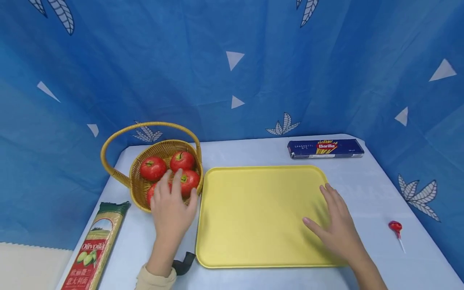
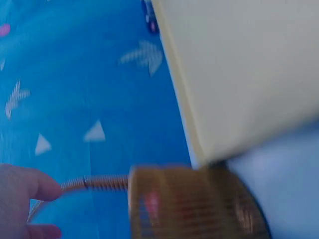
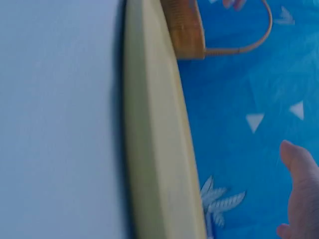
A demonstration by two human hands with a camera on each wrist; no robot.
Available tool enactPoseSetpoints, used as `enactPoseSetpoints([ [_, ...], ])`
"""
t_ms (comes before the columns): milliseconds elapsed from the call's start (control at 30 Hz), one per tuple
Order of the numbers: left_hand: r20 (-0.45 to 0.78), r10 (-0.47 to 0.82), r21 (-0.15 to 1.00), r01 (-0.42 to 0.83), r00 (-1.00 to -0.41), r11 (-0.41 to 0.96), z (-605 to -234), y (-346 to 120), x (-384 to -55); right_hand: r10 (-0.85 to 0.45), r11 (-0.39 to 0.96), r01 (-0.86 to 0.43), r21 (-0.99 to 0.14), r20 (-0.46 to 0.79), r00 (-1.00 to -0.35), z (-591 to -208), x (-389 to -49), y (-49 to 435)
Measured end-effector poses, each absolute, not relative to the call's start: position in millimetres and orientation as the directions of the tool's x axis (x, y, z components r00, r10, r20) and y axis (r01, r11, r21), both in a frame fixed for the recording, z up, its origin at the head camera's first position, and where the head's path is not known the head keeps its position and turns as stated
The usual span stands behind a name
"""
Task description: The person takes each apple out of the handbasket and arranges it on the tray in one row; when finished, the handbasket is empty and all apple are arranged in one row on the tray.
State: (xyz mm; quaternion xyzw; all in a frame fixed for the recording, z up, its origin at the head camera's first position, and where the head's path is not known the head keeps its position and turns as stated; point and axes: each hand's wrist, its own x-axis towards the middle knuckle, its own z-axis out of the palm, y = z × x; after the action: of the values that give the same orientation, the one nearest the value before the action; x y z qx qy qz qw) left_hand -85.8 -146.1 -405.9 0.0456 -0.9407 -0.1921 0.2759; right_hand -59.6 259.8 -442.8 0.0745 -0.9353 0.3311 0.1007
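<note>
In the head view my left hand point(image 1: 173, 207) is over the near side of a wicker basket point(image 1: 135, 177), fingers spread and slightly bent, with nothing gripped. Inside the basket lie several red apples point(image 1: 153, 168); the nearest ones are partly hidden by my fingers. The basket's arched handle point(image 1: 154, 124) stands up. My right hand point(image 1: 335, 225) hovers over the right part of a yellow tray point(image 1: 259, 217), fingers extended and thumb apart, holding nothing. The left wrist view shows the basket's woven side point(image 2: 194, 204) blurred, beside my thumb and fingers.
A blue Barilla spaghetti box point(image 1: 325, 148) lies at the back right. A red lollipop point(image 1: 396, 227) rests on the right side of the white table. At the left lies an Olivoilà pasta packet point(image 1: 95, 249). A black curved object point(image 1: 184, 264) is beside my left wrist. Blue curtain surrounds the table.
</note>
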Motion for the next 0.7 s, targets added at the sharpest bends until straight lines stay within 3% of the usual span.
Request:
enactPoseSetpoints([
  [133, 0.492, -0.366, 0.467, -0.115, -0.79, 0.877, -405.0, -180.8, -88.0, -0.015, 0.758, -0.104, -0.644, 0.141, -0.99, -457.7, -51.1, 286.0],
  [233, 0.417, -0.432, 0.502, -0.194, -0.799, 0.843, -405.8, -195.2, -89.5, 0.016, 0.777, -0.045, -0.627, 0.092, -0.996, -469.2, -46.4, 299.3],
  [433, 0.275, -0.424, 0.441, -0.278, -0.863, 0.853, -412.1, -202.9, -97.2, 0.012, 0.748, -0.026, -0.663, 0.053, -0.999, -488.4, -38.2, 314.6],
  [700, 0.253, -0.395, 0.369, -0.29, -0.883, 0.883, -422.7, -207.9, -104.0, 0.02, 0.77, 0.011, -0.638, 0.007, -1.0, -503.9, -32.6, 316.4],
])
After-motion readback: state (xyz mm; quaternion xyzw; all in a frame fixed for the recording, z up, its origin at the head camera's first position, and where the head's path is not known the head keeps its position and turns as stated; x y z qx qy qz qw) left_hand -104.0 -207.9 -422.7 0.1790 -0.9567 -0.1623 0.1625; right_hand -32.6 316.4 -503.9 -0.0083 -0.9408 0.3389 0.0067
